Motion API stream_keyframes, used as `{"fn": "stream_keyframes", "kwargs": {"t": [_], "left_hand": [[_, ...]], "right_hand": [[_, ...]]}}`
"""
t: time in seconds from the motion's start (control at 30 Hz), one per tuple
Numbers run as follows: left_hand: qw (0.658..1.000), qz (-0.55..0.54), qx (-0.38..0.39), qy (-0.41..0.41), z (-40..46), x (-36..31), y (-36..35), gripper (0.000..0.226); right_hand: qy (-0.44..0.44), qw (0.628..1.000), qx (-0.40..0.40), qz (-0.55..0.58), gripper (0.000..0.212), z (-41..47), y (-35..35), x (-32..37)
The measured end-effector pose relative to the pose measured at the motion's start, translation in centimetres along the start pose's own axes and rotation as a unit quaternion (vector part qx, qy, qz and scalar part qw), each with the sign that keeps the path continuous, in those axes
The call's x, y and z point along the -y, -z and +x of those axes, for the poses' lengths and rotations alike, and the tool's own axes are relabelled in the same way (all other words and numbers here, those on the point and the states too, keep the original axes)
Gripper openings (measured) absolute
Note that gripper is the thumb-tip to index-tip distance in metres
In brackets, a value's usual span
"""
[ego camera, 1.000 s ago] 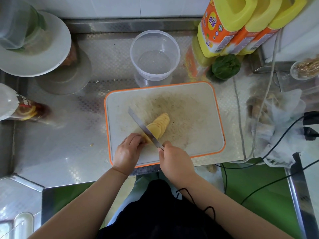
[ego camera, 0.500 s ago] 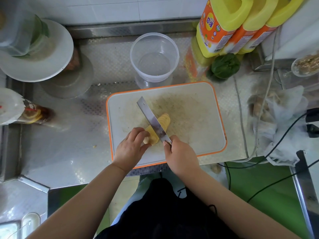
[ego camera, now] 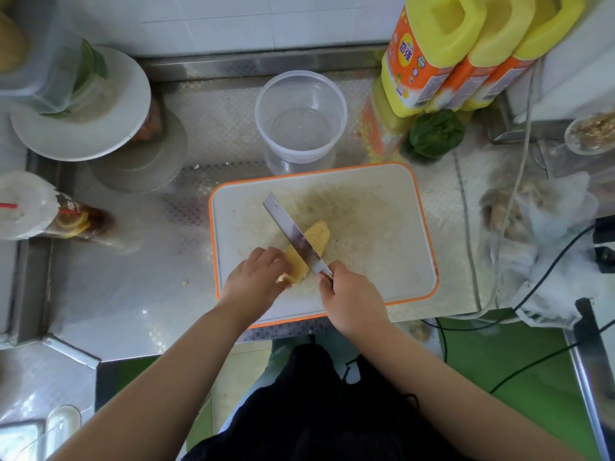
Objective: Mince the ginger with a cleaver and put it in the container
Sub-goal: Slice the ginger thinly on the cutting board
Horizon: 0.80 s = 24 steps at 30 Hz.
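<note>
A fanned row of yellow ginger slices (ego camera: 315, 239) lies in the middle of the white cutting board with an orange rim (ego camera: 382, 234). My right hand (ego camera: 351, 302) grips the handle of the cleaver (ego camera: 293, 232), whose blade lies diagonally across the slices, tip toward the far left. My left hand (ego camera: 256, 277) rests curled on the near end of the ginger, fingertips pressing the slices right beside the blade. A clear round plastic container (ego camera: 301, 116) stands just behind the board.
Three yellow-orange oil jugs (ego camera: 466, 48) and a green pepper (ego camera: 436, 133) stand at the back right. A white plastic bag (ego camera: 545, 234) and cables lie right of the board. A plate with a tub (ego camera: 80, 104) and a bottled drink (ego camera: 50, 214) sit left.
The cleaver has tilted from edge-on to showing its flat side and shifted right across the ginger slices. My left hand has stayed on the near end of the ginger.
</note>
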<state>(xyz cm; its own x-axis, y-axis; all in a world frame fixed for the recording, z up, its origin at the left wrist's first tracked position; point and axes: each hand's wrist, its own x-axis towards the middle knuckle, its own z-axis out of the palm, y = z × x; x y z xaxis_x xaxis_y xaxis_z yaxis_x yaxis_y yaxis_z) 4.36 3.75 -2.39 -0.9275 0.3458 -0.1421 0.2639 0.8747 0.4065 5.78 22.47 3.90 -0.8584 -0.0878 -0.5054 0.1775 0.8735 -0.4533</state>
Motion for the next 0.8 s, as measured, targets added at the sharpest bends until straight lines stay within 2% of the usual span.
{"fn": "stream_keyframes", "kwargs": {"t": [0.13, 0.2, 0.3, 0.4, 0.47, 0.5, 0.6, 0.7, 0.8], "left_hand": [[0.995, -0.009, -0.085, -0.045, -2.0, 0.5, -0.8, 0.017], [0.990, -0.004, -0.137, -0.031, -2.9, 0.7, -0.8, 0.010], [0.986, 0.020, -0.157, 0.054, -3.9, 0.9, -1.2, 0.021], [0.968, -0.069, -0.081, 0.226, -4.0, -0.4, -0.2, 0.017], [0.921, -0.188, -0.035, 0.339, -3.6, -1.4, 0.8, 0.020], [0.898, -0.240, -0.028, 0.368, -3.4, -1.7, 1.0, 0.021], [0.833, -0.370, -0.053, 0.408, -3.2, -2.1, 0.7, 0.015], [0.748, -0.478, -0.078, 0.454, -3.2, -2.4, -0.2, 0.033], [0.684, -0.548, -0.090, 0.473, -3.2, -2.8, -0.5, 0.039]], "right_hand": [[0.010, 1.000, 0.014, -0.004, 0.018, 0.1, 0.0, 0.0], [0.016, 0.999, 0.027, -0.014, 0.020, 0.1, -0.1, 0.2], [0.027, 0.998, 0.050, -0.024, 0.022, 0.3, -0.8, 0.4], [0.024, 0.997, 0.074, -0.018, 0.021, 0.6, -1.6, 0.8], [0.029, 0.996, 0.086, -0.021, 0.024, 0.8, -2.0, 1.1], [0.030, 0.995, 0.092, -0.022, 0.025, 0.8, -2.2, 1.2], [0.035, 0.992, 0.115, -0.032, 0.028, 0.8, -2.8, 1.5], [0.042, 0.992, 0.114, -0.044, 0.029, 0.8, -2.9, 1.4], [0.037, 0.991, 0.107, -0.065, 0.029, 0.9, -2.9, 1.2]]}}
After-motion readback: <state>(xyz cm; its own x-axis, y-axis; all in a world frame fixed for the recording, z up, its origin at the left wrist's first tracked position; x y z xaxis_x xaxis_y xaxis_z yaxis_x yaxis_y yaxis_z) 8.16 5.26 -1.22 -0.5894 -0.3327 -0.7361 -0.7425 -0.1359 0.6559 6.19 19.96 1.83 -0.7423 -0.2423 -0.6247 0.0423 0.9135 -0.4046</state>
